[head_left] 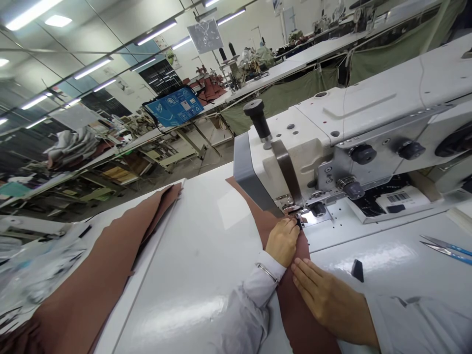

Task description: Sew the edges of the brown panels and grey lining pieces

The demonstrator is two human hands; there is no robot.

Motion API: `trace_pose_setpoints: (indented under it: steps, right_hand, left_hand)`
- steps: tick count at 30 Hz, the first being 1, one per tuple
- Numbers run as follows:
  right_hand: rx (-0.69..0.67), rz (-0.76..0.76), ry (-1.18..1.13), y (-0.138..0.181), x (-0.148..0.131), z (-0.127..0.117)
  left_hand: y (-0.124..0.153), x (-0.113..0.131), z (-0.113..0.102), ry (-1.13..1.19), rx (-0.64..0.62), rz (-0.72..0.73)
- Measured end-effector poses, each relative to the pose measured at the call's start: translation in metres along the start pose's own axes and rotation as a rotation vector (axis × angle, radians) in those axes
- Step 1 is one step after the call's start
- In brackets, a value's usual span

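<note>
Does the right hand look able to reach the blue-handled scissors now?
Likely yes: the right hand rests on the brown fabric, and across the white tabletop only a small black piece lies near the way to the scissors.

The left hand point(283, 241) and right hand point(328, 297) touch brown fabric point(300, 314) by a sewing machine point(306, 147).

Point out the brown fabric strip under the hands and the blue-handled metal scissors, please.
Brown fabric strip point(296, 319), head view: lower flat stretch.
Blue-handled metal scissors point(443, 251), head view: lower blade.
</note>
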State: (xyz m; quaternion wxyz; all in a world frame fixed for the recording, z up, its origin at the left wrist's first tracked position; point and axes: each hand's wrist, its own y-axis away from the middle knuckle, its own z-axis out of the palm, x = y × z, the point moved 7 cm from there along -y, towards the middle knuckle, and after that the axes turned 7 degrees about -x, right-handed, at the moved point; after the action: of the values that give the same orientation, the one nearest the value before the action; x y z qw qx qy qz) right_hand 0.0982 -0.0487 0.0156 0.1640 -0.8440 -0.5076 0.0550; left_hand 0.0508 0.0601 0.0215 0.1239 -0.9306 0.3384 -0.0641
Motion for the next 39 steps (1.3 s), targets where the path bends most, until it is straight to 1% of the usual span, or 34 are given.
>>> trace_pose_setpoints:
  steps: [4, 6, 8, 11, 15, 20, 23, 26, 32, 35, 39]
  right_hand:
    - [0.045, 0.009, -0.065, -0.001, 0.005, -0.006]
    - [0.069, 0.026, -0.169, -0.001, 0.016, -0.008]
    - [0.093, 0.08, -0.255, -0.001, 0.035, -0.008]
    - [0.118, 0.136, -0.246, -0.002, 0.062, -0.006]
    - [0.122, 0.105, -0.214, -0.005, 0.074, 0.0]
    - [0.053, 0.093, -0.273, -0.01, 0.073, 0.008]
    - [0.065, 0.094, -0.291, -0.01, 0.072, 0.008]
    - [0.079, 0.093, -0.294, -0.01, 0.075, 0.01]
    - [0.081, 0.114, -0.235, -0.018, 0.087, 0.012]
    - [0.089, 0.123, -0.137, -0.016, 0.073, 0.007]
    - [0.087, 0.151, 0.004, -0.001, 0.037, 0.0]
  left_hand:
    - [0.0, 0.001, 0.005, -0.034, -0.034, -0.009]
    - [0.001, 0.001, 0.006, -0.053, -0.038, -0.016]
    - [0.001, 0.001, 0.006, -0.064, -0.034, -0.016]
    - [0.003, 0.003, 0.006, -0.063, -0.029, 0.01]
    - [0.005, 0.004, 0.003, -0.014, -0.064, -0.002]
    - [0.011, 0.008, -0.007, 0.007, -0.114, -0.05]
    - [0.015, 0.008, -0.01, -0.005, -0.137, -0.094]
    - [0.014, 0.006, -0.008, -0.02, -0.141, -0.103]
    - [0.0, -0.004, -0.001, -0.07, -0.185, -0.118]
    - [-0.003, -0.005, 0.002, -0.083, -0.216, -0.12]
    - [-0.001, -0.002, 0.006, -0.118, -0.218, -0.113]
